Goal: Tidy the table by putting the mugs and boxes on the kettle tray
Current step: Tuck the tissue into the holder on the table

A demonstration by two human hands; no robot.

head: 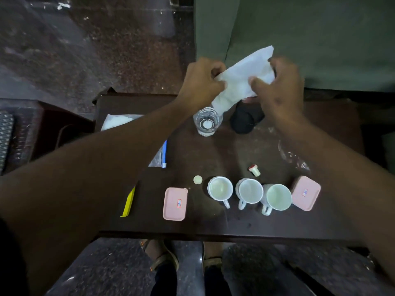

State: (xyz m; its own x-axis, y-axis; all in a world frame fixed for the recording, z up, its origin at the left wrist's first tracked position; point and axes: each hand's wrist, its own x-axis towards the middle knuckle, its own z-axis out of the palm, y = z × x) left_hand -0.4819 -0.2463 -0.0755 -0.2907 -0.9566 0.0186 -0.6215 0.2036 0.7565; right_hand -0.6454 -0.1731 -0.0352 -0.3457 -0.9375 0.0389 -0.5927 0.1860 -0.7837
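Observation:
Three white mugs stand in a row near the front of the dark table point(213, 154): the left mug point(220, 188), the middle mug point(250, 191), the right mug point(277, 197). A pink box point(175, 204) lies left of them, a second pink box point(305, 193) right of them. Above the far part of the table my left hand point(201, 82) and my right hand point(280, 86) both grip a white cloth point(241, 80), held in the air. A dark object point(245, 119), perhaps the kettle, sits under the cloth, partly hidden. No tray is clearly visible.
A clear glass point(207, 121) stands below the cloth. A small red-capped bottle point(254, 170), a round pale lid point(197, 180), a yellow strip point(129, 202), a zip bag point(160, 155), crumpled plastic point(292, 155) and a white bundle point(117, 121) lie around. My feet point(166, 257) are at the front edge.

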